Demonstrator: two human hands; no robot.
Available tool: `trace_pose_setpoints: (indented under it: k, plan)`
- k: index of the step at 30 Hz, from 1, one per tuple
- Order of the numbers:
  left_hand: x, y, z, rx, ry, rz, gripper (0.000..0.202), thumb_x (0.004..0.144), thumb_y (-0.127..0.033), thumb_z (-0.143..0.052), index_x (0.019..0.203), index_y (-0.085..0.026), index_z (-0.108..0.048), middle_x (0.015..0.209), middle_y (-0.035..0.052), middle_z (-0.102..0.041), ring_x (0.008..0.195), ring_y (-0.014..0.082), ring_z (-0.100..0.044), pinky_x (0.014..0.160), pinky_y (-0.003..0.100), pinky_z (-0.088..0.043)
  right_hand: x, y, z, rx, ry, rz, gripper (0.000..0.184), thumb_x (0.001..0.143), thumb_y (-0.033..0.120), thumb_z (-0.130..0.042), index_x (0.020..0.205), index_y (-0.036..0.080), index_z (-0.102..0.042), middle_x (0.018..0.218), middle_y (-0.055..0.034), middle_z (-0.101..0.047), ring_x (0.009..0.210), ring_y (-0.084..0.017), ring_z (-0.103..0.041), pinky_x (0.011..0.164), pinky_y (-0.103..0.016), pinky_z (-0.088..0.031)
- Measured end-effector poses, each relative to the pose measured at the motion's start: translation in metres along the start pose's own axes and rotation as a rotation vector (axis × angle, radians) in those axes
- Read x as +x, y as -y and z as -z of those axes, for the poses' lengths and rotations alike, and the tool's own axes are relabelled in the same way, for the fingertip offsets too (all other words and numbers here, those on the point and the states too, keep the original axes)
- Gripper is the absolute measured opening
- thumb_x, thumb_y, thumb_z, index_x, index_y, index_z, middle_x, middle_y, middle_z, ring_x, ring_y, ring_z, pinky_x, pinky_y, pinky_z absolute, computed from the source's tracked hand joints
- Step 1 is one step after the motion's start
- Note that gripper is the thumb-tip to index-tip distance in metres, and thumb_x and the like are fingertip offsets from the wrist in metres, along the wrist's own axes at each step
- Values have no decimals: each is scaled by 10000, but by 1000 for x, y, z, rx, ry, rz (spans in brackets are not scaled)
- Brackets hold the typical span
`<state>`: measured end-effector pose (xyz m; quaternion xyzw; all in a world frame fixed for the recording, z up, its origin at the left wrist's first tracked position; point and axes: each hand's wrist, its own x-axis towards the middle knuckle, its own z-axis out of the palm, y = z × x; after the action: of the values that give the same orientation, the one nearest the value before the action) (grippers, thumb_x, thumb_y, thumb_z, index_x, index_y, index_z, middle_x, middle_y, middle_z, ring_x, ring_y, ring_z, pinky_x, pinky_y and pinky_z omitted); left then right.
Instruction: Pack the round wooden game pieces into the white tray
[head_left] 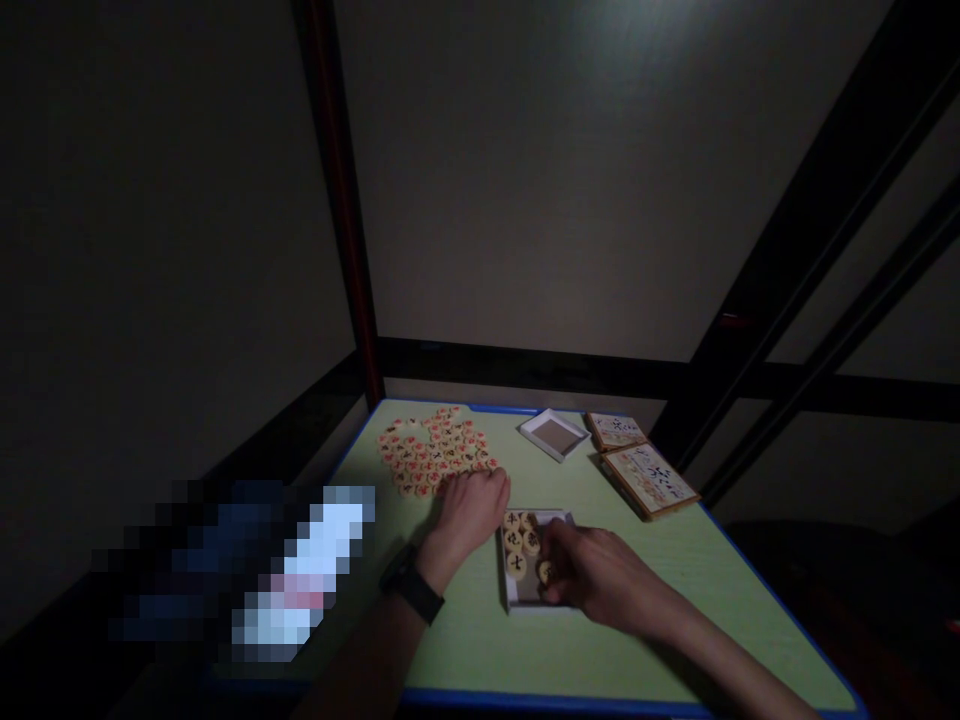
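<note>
A round piece [545, 573] with a dark mark is pinched between the thumb and forefinger of the right hand [600, 575], and is held tilted at the fingertips over a shallow white tray [541, 606]. The tray's right side is partly covered by that hand. Just left of the right fingertips, and a little beyond them, a cluster of black-marked pieces [516, 565] is seen lying face up in the tray. Bare tray floor is left visible directly below the thumb.

The left hand [474, 505] is lowered at the near edge of a spread of loose pieces [439, 455], marked mostly in red with some in black. These are laid out beyond and to the left of its fingers. The left fingers are curled downward and their tips are hidden, so whether anything is gripped by them cannot be made out. A dark band [415, 585] is worn on the left wrist.

Well beyond the right fingers, a second white tray [555, 436] is placed on the green table [720, 630]. Two boxes [649, 478] with printed tops are set farther right.
</note>
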<state>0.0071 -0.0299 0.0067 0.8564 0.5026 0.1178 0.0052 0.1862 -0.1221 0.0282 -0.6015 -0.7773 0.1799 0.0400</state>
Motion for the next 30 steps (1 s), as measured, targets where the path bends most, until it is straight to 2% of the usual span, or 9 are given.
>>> trace_pose_setpoints:
  k: [14, 23, 26, 30]
  plan:
    - [-2, -1, 2, 14, 20, -22, 366, 1015, -287, -308, 976, -206, -662, 918, 96, -745, 847, 266, -715, 765, 388, -532, 8, 3, -6, -13, -23, 43, 199, 773, 168, -631, 901, 218, -489, 877, -44, -672, 778, -201, -597, 648, -280, -291]
    - [-2, -3, 6, -1, 56, -9, 362, 1012, -280, -313, 988, -193, -664, 916, 102, -737, 865, 226, -707, 804, 341, -517, 8, -4, -10, 60, -38, 94, 202, 763, 152, -627, 880, 224, -479, 858, -23, -657, 777, -187, -590, 666, -271, -325]
    - [-2, -2, 5, -4, 44, -12, 360, 1013, -282, -318, 984, -194, -667, 903, 102, -737, 857, 236, -710, 792, 351, -523, 7, -8, -2, 117, -51, 129, 218, 745, 135, -628, 888, 222, -489, 842, -10, -647, 749, -171, -578, 648, -258, -337]
    - [-2, -2, 4, -2, 46, -8, 343, 1011, -275, -325, 995, -194, -658, 906, 112, -734, 863, 254, -712, 789, 370, -526, 11, -15, 20, 151, -139, 189, 146, 810, 131, -554, 929, 211, -525, 828, -12, -641, 731, -158, -568, 644, -247, -362]
